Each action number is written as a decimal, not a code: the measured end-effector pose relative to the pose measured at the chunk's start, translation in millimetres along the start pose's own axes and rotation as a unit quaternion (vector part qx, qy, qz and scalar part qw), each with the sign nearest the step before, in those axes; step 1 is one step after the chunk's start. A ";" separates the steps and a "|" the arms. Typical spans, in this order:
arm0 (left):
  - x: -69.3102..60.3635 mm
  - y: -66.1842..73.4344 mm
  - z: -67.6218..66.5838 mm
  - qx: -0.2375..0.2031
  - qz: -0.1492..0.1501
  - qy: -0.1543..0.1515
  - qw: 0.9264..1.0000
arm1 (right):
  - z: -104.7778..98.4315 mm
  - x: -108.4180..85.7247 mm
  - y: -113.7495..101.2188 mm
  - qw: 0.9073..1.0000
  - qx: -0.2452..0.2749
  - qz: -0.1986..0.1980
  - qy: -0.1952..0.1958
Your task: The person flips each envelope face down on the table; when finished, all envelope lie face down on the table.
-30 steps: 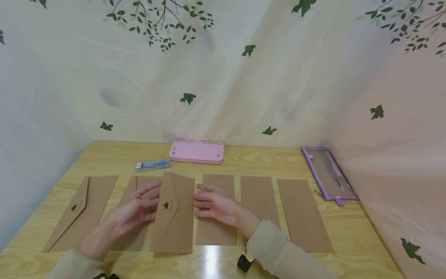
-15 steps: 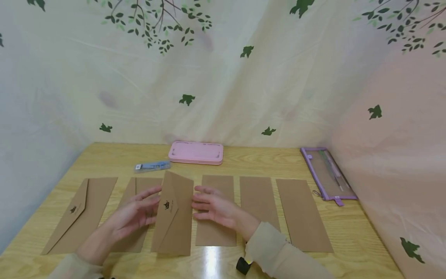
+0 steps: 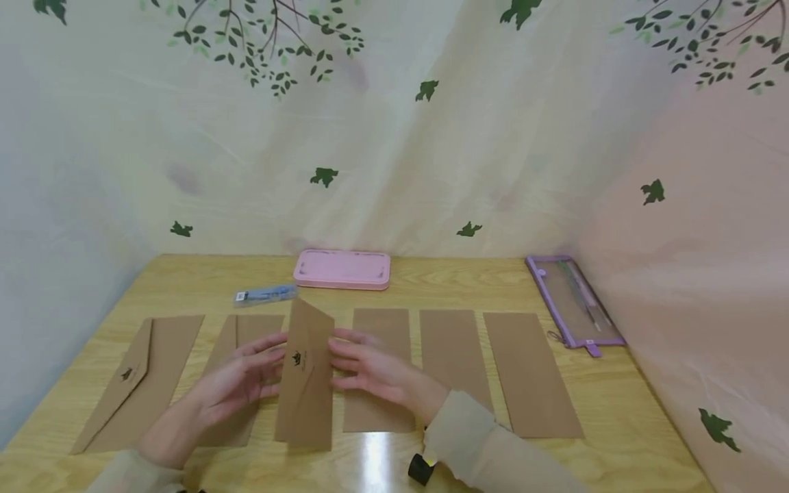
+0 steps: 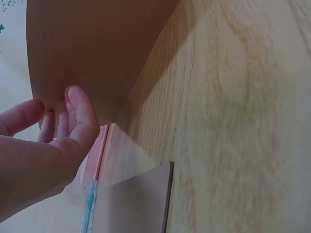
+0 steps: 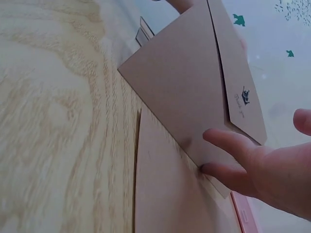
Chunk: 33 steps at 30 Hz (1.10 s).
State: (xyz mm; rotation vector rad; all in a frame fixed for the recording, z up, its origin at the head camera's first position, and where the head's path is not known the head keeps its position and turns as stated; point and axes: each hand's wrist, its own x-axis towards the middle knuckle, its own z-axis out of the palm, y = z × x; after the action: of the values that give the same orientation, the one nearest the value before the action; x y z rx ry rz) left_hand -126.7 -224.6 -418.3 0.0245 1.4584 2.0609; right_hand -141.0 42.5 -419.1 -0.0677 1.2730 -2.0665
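Observation:
In the head view, a brown envelope (image 3: pixel 308 390) with a crown print on its flap stands raised and turned on edge between the two hands. My left hand (image 3: pixel 234 383) is at its left side, fingers spread and slightly bent; in the left wrist view the fingertips of this hand (image 4: pixel 53 155) are against or very near the brown paper (image 4: pixel 87 43). My right hand (image 3: pixel 382 373) has its fingertips at the envelope's right edge. In the right wrist view the extended fingers of this hand (image 5: pixel 272 170) touch the face of the envelope (image 5: pixel 170 87), thumb apart.
Two brown envelopes (image 3: pixel 169 376) lie to the left, the nearer one partly under my left arm. Three more (image 3: pixel 453 342) lie to the right, plain side up. Behind are a blue packet (image 3: pixel 265 295) and a pink case (image 3: pixel 342 270); a purple-edged mesh pouch (image 3: pixel 551 308) lies back right.
The envelope between the hands has turned further on edge, its right side moving left and showing narrower. My right hand has shifted a little left with it; my left hand has barely moved.

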 end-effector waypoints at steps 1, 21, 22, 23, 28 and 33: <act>0.3 -0.5 0.5 0.003 0.001 -0.003 1.000 | 1.1 0.2 0.0 1.000 -0.002 0.000 -0.001; 9.0 -10.6 14.8 0.017 -0.014 -0.035 0.999 | 11.1 -0.4 3.5 1.000 0.006 -0.019 -0.022; 9.3 -11.5 15.0 0.014 -0.015 -0.034 0.999 | 11.2 -0.1 4.3 1.000 0.007 -0.019 -0.023; 9.5 -12.2 15.4 0.013 -0.015 -0.036 0.999 | 11.3 0.4 5.1 0.999 0.008 -0.019 -0.025; 10.8 -16.0 16.4 0.029 -0.021 -0.038 0.999 | 11.6 2.2 9.7 1.000 0.008 -0.020 -0.023; 12.7 -16.5 19.3 0.039 -0.021 -0.032 0.999 | 10.6 2.1 11.1 0.999 0.003 -0.026 -0.019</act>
State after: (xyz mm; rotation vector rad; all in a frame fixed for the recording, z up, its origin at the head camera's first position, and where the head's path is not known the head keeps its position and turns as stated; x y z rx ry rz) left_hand -122.7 -198.6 -429.0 0.0898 1.4885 1.9515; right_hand -132.6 30.1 -423.2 -0.1391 1.2538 -2.1035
